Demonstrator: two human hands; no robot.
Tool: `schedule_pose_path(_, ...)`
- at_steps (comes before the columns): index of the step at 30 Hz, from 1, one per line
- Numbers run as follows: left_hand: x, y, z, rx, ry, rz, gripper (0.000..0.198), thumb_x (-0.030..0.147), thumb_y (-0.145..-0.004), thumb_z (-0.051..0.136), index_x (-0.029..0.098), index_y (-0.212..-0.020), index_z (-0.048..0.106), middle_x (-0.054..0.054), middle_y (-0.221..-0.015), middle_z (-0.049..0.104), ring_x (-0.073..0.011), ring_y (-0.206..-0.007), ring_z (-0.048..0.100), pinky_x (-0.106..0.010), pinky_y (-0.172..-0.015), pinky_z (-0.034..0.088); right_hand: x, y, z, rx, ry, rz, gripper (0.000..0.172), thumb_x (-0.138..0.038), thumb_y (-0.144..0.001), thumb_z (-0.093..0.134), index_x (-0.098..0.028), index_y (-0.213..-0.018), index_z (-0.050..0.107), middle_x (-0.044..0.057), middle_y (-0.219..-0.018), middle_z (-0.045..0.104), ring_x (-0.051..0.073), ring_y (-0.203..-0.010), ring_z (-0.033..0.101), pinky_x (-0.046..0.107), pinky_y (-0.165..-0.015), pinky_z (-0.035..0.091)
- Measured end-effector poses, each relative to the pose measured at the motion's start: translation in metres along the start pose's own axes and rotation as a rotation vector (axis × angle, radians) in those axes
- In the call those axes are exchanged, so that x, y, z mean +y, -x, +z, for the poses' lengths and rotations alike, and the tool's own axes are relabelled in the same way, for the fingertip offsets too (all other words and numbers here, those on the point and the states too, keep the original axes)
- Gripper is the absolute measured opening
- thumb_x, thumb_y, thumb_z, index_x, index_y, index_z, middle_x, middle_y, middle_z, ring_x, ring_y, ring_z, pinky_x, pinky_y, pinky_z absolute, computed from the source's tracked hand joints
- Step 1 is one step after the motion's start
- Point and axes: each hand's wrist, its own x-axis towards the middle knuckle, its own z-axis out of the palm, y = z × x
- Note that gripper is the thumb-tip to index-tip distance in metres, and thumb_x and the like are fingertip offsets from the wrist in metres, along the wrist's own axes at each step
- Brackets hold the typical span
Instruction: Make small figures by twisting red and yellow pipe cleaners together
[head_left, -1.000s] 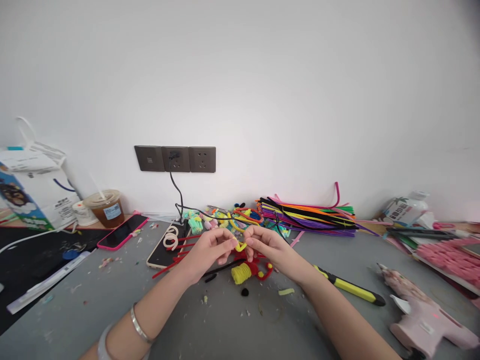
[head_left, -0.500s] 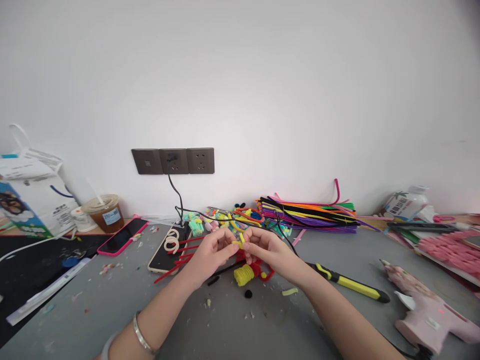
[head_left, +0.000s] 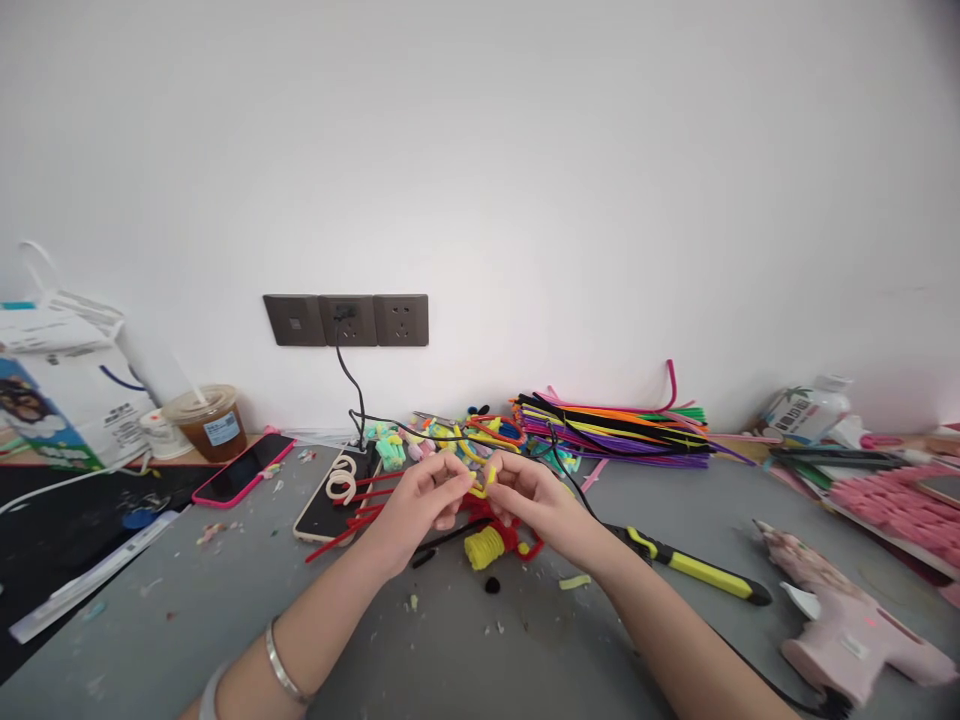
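Between my two hands is a short bent yellow pipe cleaner piece (head_left: 481,490). My left hand (head_left: 435,497) pinches its left end between thumb and forefinger. The right end is pinched in my right hand (head_left: 529,497), whose fingertips almost meet the left ones. Just below the hands, a coiled yellow cylinder (head_left: 485,548) lies on the grey table beside red coiled pieces (head_left: 511,536). A small black pom-pom (head_left: 492,585) sits in front of it. Red pipe cleaners (head_left: 330,547) stick out past my left wrist, across a phone (head_left: 315,515).
Behind the hands lie colourful scraps (head_left: 390,445) and a bundle of pipe cleaners (head_left: 637,435). Yellow-black pliers (head_left: 712,575) and a pink glue gun (head_left: 847,625) are at right. A pink-cased phone (head_left: 244,470) and a drink cup (head_left: 210,425) are at left.
The yellow piece has been turned and its bend looks more open between my fingertips. My left fingers have shifted slightly. The whole view has moved a little.
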Motion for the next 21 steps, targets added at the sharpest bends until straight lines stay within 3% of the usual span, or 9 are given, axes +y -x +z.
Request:
schedule_pose_path(4,0.000,0.000,0.005,0.036,0.257,-0.038,0.031,0.041,-0.072,0.078,0.019,-0.074,0.057,0.003,-0.072,0.048,-0.0076,-0.062,0.041,-0.018,-0.049,0.030,-0.001,-0.001,0.001,0.044,0.021,-0.080,0.036,-0.050,-0.080,0.068,-0.021,-0.075,0.048,-0.005,-0.063,0.048,0.009,-0.055,0.044,0.023,-0.052,0.037)
schedule_pose_path(8,-0.003,-0.001,0.009,0.063,0.421,-0.069,0.032,0.036,-0.068,0.083,0.018,-0.075,0.057,0.004,-0.074,0.051,-0.0053,-0.059,0.044,-0.017,-0.048,0.032,0.000,0.000,0.000,0.031,0.011,-0.065,0.034,-0.047,-0.080,0.070,-0.021,-0.074,0.049,-0.005,-0.064,0.050,0.010,-0.055,0.046,0.024,-0.053,0.036)
schedule_pose_path(14,-0.004,0.001,0.011,-0.023,0.478,-0.053,0.028,0.032,-0.074,0.079,0.017,-0.075,0.055,0.007,-0.071,0.051,-0.0004,-0.046,0.034,-0.016,-0.045,0.030,0.004,0.002,0.000,0.057,-0.140,-0.079,0.025,-0.041,-0.084,0.068,-0.020,-0.081,0.055,-0.004,-0.067,0.053,0.009,-0.056,0.045,0.024,-0.055,0.036)
schedule_pose_path(21,-0.003,0.002,0.014,0.010,0.534,-0.044,0.029,0.032,-0.070,0.083,0.017,-0.076,0.058,0.007,-0.069,0.051,0.0004,-0.045,0.031,-0.016,-0.045,0.029,0.006,0.001,0.003,0.094,-0.224,-0.122,0.022,-0.038,-0.087,0.066,-0.021,-0.080,0.054,-0.003,-0.070,0.055,0.010,-0.058,0.048,0.025,-0.058,0.038)
